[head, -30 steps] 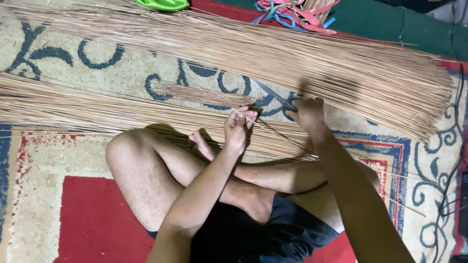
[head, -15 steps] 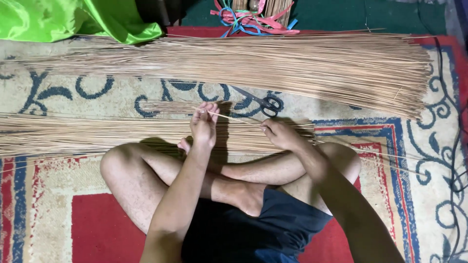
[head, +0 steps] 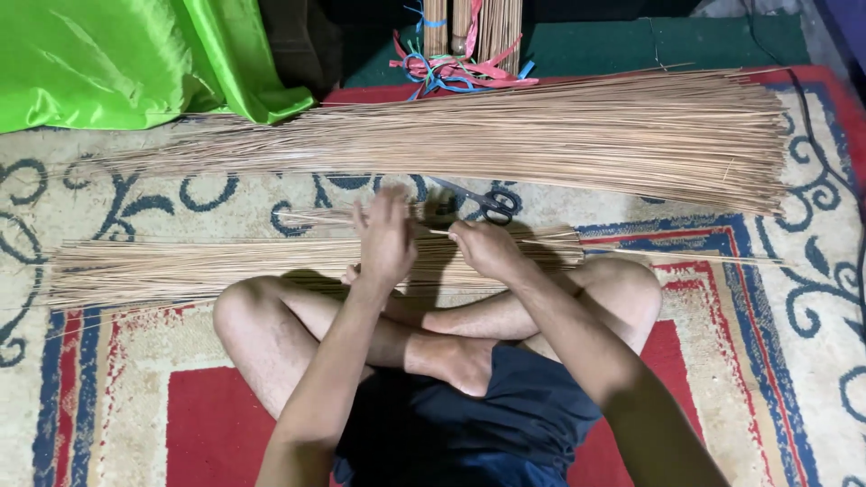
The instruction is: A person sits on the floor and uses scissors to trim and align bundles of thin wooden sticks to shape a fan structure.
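Hands at thin sticks, cross-legged on patterned rug.
Left hand [head: 386, 236] loosely curled, blurred, grip unclear; right hand [head: 484, 248] pinching single thin stick [head: 438, 232] above near bundle [head: 271, 263]. Light, stiff, likely snappable: best pinched near its end. Scissors [head: 492, 204] just beyond; far bundle [head: 541, 135] well apart; rug [head: 812, 343] open rightward.

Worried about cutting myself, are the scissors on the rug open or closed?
Cannot tell: only the black handle loops of the scissors show clearly; the blades are dim beside the left hand.

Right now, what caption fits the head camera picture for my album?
Cross-legged on a patterned rug, both hands (left hand, right hand) hold one thin tan stick above a stick bundle.
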